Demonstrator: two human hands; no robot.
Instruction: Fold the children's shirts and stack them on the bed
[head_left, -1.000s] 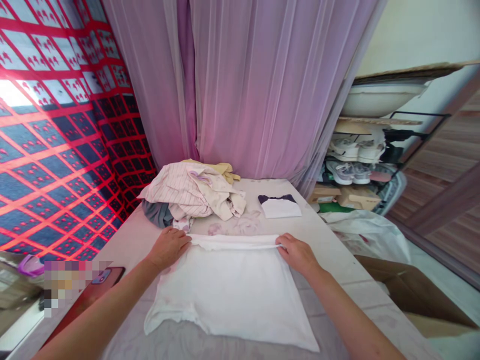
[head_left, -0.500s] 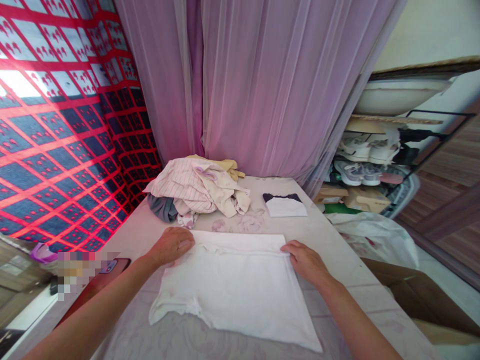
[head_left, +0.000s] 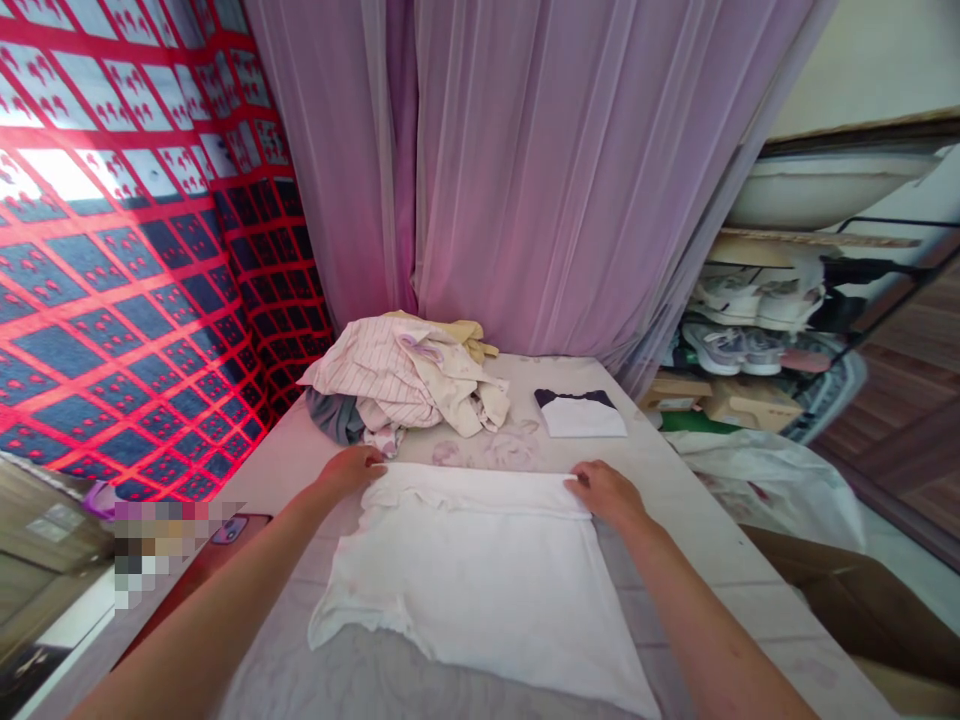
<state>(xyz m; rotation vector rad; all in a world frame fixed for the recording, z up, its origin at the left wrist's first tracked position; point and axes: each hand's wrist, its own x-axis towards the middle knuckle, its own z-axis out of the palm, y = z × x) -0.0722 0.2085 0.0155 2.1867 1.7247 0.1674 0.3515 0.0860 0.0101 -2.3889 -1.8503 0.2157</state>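
A white T-shirt (head_left: 480, 585) lies flat on the pale table (head_left: 675, 480), its far edge folded over into a narrow band. My left hand (head_left: 351, 470) grips the left end of that folded edge, fingers curled down on the cloth. My right hand (head_left: 609, 492) holds the right end the same way. Both forearms reach in from the near side, one along each side of the shirt.
A heap of unfolded clothes (head_left: 409, 380) sits at the table's far left. A small folded dark-and-white garment (head_left: 581, 412) lies at the far right. A phone (head_left: 225, 535) rests at the left edge. Purple curtains hang behind; a shoe rack (head_left: 757, 330) stands to the right.
The far edge of the white shirt was laid down flat from a raised roll. Both hands stayed at its ends and slid slightly away from me.
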